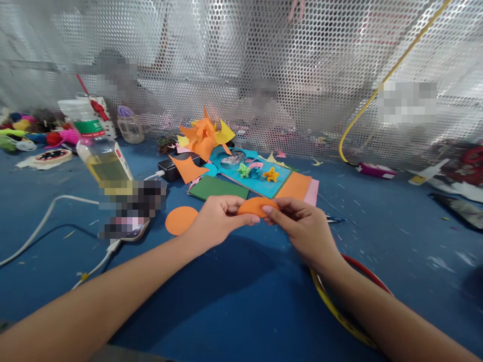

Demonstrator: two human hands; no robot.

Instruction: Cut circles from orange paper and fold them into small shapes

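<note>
An orange paper piece [253,206] with a curved upper edge is held above the blue table by both hands. My left hand [222,213] pinches its left end, thumb along the lower edge. At the right end, my right hand [298,218] grips it between thumb and fingers. Whether the paper is folded or a tilted disc, I cannot tell. A flat orange paper circle [180,220] lies beside my left wrist. Just beyond the hands are a green paper stack [219,188] and a blue sheet [241,179] bearing small green, blue and yellow folded paper stars [271,174].
Orange paper scraps [204,136] are heaped at the back. A bottle of yellow liquid [107,161] and a phone [132,216] with white cables stand left. A red and yellow ring [335,306] lies under my right forearm. Perforated metal sheeting [226,60] borders the table's far side.
</note>
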